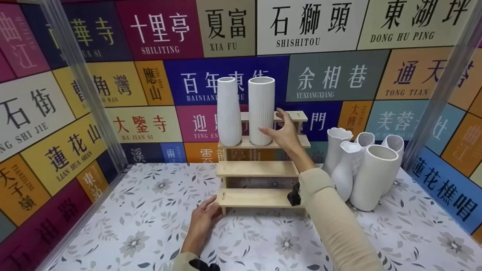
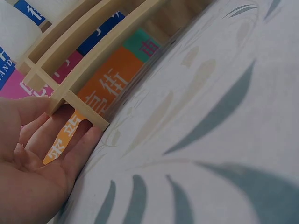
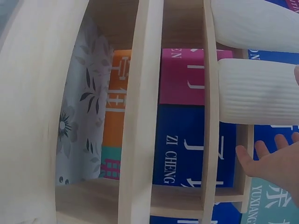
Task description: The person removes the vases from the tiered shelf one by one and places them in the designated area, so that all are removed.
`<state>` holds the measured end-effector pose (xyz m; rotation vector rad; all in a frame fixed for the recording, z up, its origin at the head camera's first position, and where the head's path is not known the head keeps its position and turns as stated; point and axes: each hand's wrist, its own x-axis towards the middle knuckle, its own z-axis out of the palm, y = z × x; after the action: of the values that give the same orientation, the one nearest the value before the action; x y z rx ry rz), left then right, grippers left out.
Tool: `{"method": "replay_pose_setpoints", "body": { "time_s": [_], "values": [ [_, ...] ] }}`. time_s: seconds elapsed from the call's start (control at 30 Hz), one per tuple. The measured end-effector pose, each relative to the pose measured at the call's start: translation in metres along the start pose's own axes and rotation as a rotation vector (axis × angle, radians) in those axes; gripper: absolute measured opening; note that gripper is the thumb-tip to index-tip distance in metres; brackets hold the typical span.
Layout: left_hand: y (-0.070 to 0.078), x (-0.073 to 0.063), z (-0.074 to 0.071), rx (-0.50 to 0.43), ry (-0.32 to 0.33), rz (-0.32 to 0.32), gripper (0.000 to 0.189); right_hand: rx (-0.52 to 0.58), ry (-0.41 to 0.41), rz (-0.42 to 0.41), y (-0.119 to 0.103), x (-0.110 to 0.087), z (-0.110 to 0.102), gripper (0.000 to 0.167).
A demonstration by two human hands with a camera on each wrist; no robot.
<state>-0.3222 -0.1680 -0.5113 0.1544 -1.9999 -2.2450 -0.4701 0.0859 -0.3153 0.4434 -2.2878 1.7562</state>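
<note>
Floral cloth [image 1: 94, 226]; right hand [image 1: 288, 132] (fingers spread) at ribbed vase [image 1: 261, 107].

The right arm [image 1: 339, 218] reached forward, its sleeve ending just below the bare wrist [image 1: 307, 162], and the right hand [image 1: 284, 131] was raised with thumb and fingers spread wide apart. The left hand [image 1: 205, 218] was held lower and nearer the body, palm hollowed, its thumb and gently bent fingers set in a light grip.

Head view: fairly bright, even light. Left wrist view: dimmer; near cloth [image 2: 210, 130] blurred, shelf [image 2: 105, 49] bowed (lens distortion).
</note>
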Motion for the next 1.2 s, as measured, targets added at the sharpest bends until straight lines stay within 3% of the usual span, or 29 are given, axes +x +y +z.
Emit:
{"method": "replay_pose_setpoints", "body": {
  "time_s": [0.33,0.63,1.2],
  "values": [
    [0.000,-0.002,0.002,0.000,0.035,-0.042,0.049,0.061,0.018,-0.030,0.005,0.007,0.015,0.102],
    [0.003,-0.001,0.000,-0.027,0.016,-0.024,0.050,0.066,0.012,-0.034,0.005,0.013,0.025,0.105],
    [0.002,-0.001,-0.001,-0.019,0.007,-0.015,0.052,-0.003,0.135,-0.089,0.006,0.011,0.025,0.102]
  ]
}}
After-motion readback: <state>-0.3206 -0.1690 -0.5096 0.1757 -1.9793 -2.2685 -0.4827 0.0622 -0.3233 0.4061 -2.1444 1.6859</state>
